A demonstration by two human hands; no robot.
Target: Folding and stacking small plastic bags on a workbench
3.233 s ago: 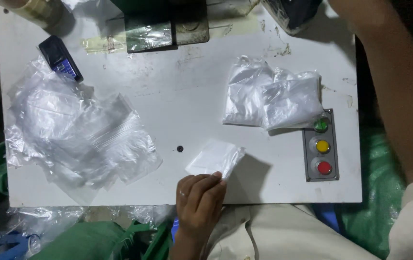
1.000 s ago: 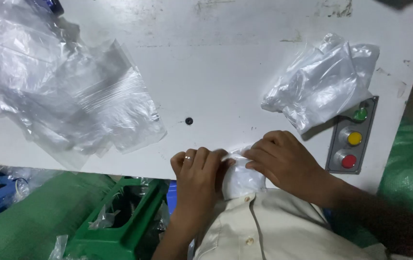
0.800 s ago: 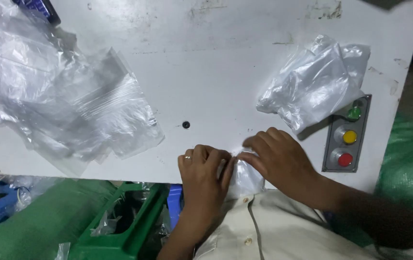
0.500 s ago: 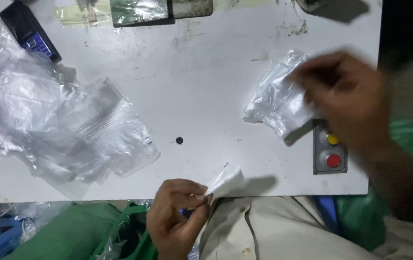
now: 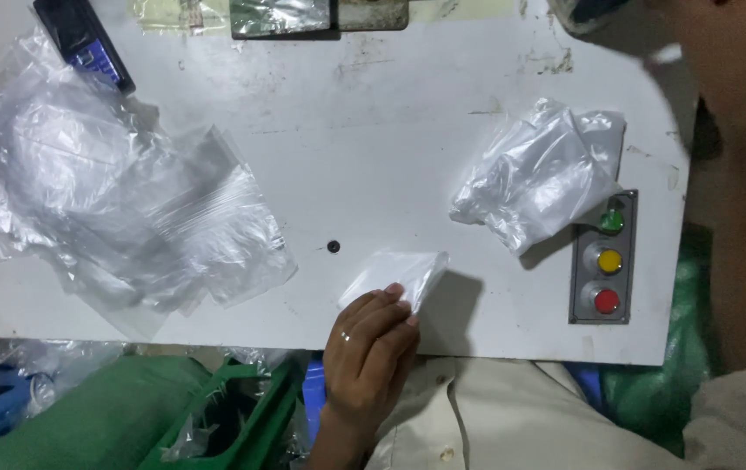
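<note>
a scuffed white rectangular worktable fills the view, evenly lit; green plastic crates sit below its near edge.
</note>
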